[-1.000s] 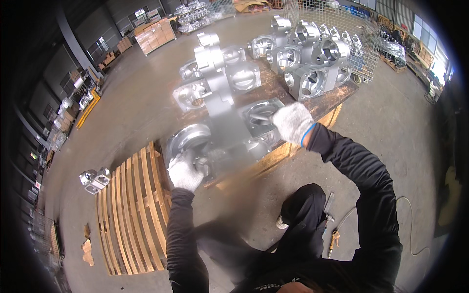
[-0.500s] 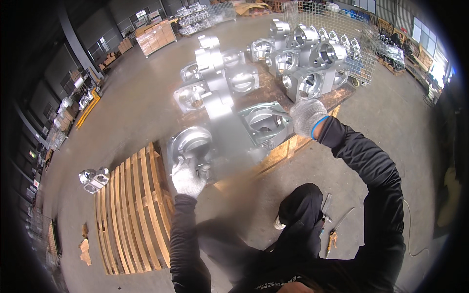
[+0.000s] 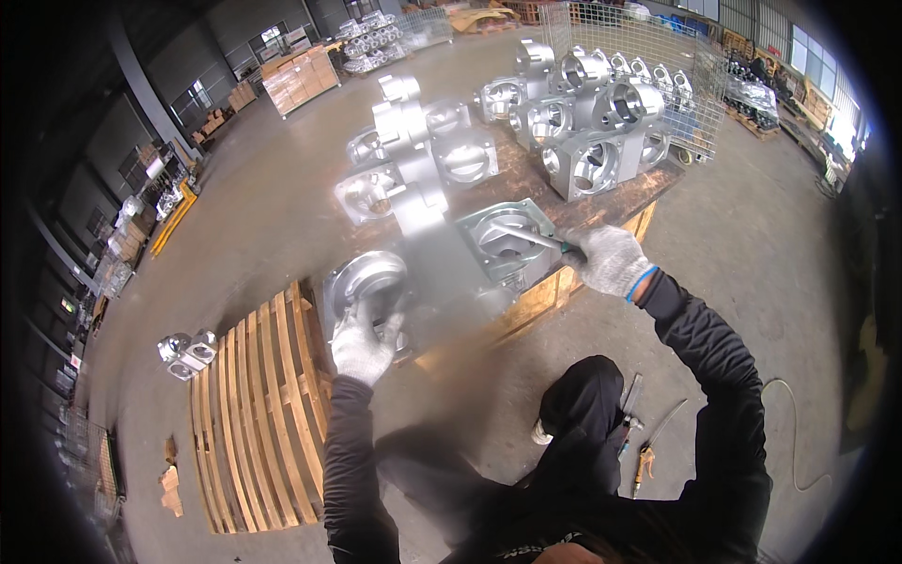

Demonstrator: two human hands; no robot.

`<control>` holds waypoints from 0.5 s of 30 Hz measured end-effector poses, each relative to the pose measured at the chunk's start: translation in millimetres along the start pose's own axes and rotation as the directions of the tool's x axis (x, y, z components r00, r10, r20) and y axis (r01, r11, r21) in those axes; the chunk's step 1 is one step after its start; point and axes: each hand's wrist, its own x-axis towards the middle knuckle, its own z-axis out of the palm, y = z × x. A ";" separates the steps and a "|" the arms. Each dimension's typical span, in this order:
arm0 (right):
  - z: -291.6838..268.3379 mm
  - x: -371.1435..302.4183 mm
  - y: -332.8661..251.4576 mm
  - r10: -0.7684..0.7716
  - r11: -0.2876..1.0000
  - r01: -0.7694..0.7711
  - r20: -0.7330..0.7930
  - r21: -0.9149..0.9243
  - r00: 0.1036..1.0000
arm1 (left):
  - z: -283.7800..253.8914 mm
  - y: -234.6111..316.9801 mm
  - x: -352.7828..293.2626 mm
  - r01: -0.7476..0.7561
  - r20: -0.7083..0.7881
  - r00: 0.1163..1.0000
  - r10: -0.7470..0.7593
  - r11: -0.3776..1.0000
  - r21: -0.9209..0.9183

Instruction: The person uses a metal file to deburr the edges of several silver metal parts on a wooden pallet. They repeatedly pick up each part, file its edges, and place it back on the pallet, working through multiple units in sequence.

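Observation:
A large silver metal casting [image 3: 440, 268] with round, flanged openings lies at the near end of the table; a hazy smear blurs its middle. My left hand [image 3: 365, 344], in a pale knit glove, grips the lower rim of its left opening, with fingers curled at the edge. In my gloved right hand [image 3: 613, 263] is a hand file [image 3: 526, 234] with a dark handle. Its flat metal blade points left across the casting's right opening. Whether the blade touches the rim, I cannot tell.
More castings [image 3: 587, 160] stand farther along the wooden table [image 3: 625, 199]. A slatted wooden pallet [image 3: 254, 414] lies left, with a small casting [image 3: 188, 353] beside it. On the floor near my knee are an air blow gun [image 3: 645, 461] and a flat metal tool [image 3: 634, 390].
My right hand has drawn back a little, down and to the right, and the file's blade now shows clearly over the opening. My left hand stays at the same rim.

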 end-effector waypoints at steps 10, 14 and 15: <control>65.4 24.8 -66.6 -0.081 0.328 0.102 -0.080 0.939 0.993 | 38.2 144.1 112.4 0.064 0.067 0.995 -0.072 -0.049 -0.997; 54.6 74.6 -19.9 0.030 0.825 -0.007 -0.032 0.565 0.999 | -11.6 147.7 147.1 0.196 0.111 0.975 0.192 -0.510 -0.838; 56.2 95.9 4.9 0.230 0.837 -0.197 -0.002 0.511 0.973 | -18.8 147.0 155.7 0.204 0.202 0.979 0.024 -0.124 -0.971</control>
